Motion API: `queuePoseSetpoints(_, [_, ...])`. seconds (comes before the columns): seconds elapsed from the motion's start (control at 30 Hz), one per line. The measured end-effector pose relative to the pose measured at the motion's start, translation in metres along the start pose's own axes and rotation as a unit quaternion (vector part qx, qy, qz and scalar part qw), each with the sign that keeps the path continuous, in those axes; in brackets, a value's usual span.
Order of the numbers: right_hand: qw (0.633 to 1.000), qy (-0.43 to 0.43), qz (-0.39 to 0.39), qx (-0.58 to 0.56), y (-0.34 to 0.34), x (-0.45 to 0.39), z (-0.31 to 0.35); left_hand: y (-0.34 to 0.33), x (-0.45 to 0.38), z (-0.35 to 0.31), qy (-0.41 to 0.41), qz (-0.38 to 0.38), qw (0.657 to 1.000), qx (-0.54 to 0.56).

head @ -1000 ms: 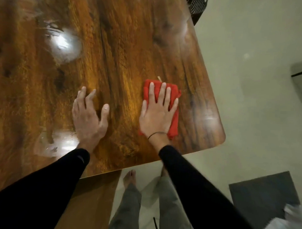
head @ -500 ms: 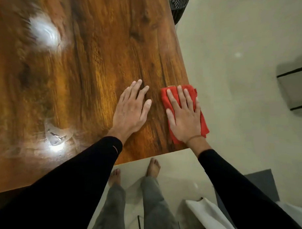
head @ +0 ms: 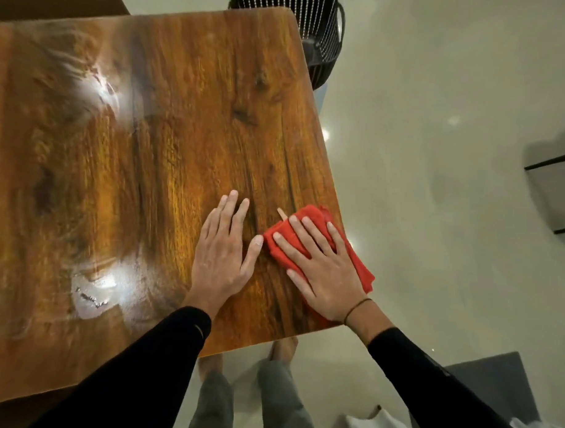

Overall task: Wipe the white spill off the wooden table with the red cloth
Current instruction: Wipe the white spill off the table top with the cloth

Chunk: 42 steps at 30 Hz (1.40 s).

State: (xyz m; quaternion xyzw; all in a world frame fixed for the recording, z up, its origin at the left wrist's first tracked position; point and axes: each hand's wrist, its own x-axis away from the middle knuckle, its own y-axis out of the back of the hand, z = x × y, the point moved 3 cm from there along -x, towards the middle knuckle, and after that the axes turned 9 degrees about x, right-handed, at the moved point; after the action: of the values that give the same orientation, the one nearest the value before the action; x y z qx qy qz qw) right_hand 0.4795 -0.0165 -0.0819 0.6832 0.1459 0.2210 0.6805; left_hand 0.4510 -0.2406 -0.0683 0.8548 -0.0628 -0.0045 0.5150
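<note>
The wooden table fills the left and middle of the head view. The red cloth lies bunched at the table's right edge, near the front corner, partly overhanging it. My right hand presses flat on the cloth with fingers spread. My left hand lies flat and empty on the bare wood, its thumb touching the cloth's left edge. A wet, whitish patch with small flecks shines near the front left. A second pale smear gleams at the far left; it may be partly glare.
A black slatted basket stands on the floor just beyond the table's far right corner. A dark grey mat and something white lie on the floor at lower right. My legs and bare feet are below the front edge.
My right hand has slid the red cloth rightward to the table's right edge, and the cloth is more bunched. My left hand has followed and now rests right beside it.
</note>
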Motion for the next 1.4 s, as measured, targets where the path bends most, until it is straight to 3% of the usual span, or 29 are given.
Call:
queuePoseSetpoints(0.07, [1.000,-0.006,-0.003,0.004,0.001,-0.010,-0.012,-0.001,-0.001,0.001,0.011,-0.005,1.000,0.000])
queuePoseSetpoints(0.23, [0.986,-0.157,-0.008,-0.051,0.017,-0.093,-0.044,-0.004,-0.001,0.004,0.027,0.008,0.999,-0.019])
queuePoseSetpoints(0.33, [0.980,-0.192,-0.004,-0.049,0.027,-0.159,-0.055,-0.006,-0.002,0.004,0.027,0.007,0.999,-0.030])
queuePoseSetpoints(0.4, [0.985,-0.171,-0.003,-0.027,0.032,-0.193,-0.056,-0.006,-0.002,0.006,0.021,0.002,0.999,-0.025])
queuePoseSetpoints(0.5, [0.997,-0.074,-0.005,0.006,0.036,-0.218,-0.045,-0.009,-0.002,0.009,0.013,0.005,1.000,-0.015])
queuePoseSetpoints(0.63, [0.997,0.081,0.016,0.010,0.035,-0.185,-0.030,-0.006,0.000,0.011,0.016,0.006,0.999,0.036])
queuePoseSetpoints(0.7, [0.993,0.118,0.022,0.013,0.031,-0.159,-0.038,0.001,-0.006,0.016,0.038,-0.003,0.995,0.088])
queuePoseSetpoints(0.77, [0.997,0.076,0.028,0.005,0.029,-0.147,-0.050,0.012,-0.020,0.024,0.056,-0.021,0.992,0.110])
queuePoseSetpoints(0.87, [0.995,-0.086,0.037,-0.012,0.034,-0.164,-0.058,0.040,-0.063,0.049,0.099,-0.051,0.990,0.091])
queuePoseSetpoints(0.97, [0.972,-0.229,0.029,-0.044,0.044,-0.217,-0.057,0.065,-0.121,0.079,0.107,-0.061,0.990,0.063])
queuePoseSetpoints(1.1, [0.951,-0.305,0.017,-0.036,0.048,-0.303,-0.066,0.073,-0.177,0.110,0.120,-0.079,0.989,0.026])
queuePoseSetpoints(1.2, [0.966,-0.254,0.001,-0.037,0.051,-0.359,-0.069,0.063,-0.189,0.122,0.144,-0.086,0.986,-0.012])
queuePoseSetpoints(1.4, [1.000,0.028,0.003,0.010,0.052,-0.364,-0.050,0.057,-0.185,0.124,0.141,-0.082,0.985,-0.047])
